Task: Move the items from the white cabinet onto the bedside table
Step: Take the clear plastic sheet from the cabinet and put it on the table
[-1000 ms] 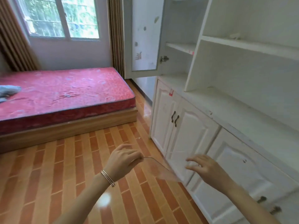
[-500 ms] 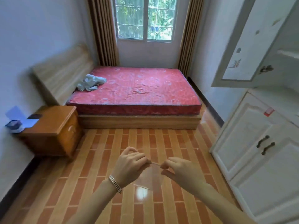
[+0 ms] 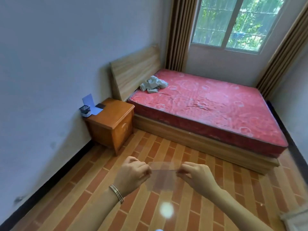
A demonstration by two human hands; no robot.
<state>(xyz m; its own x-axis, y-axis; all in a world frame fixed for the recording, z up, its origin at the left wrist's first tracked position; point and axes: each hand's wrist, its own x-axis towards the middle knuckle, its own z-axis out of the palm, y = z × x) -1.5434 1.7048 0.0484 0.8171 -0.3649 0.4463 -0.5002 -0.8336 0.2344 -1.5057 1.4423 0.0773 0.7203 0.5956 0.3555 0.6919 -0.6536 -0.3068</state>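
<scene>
A home bedroom: a low wooden bed (image 3: 208, 117) with a bare red mattress (image 3: 213, 104) fills the far right, a wooden bedside table (image 3: 113, 125) stands at its left, brown curtains (image 3: 177, 32) frame a barred window (image 3: 233, 22), and brick-patterned tiles (image 3: 100, 189) cover the floor.

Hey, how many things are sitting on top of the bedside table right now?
3, as far as I can see: a small dark container at the back left corner, a pale sheet of paper leaning against the wall beside it, and a flat dark object behind. Smaller things may be hidden.
</scene>
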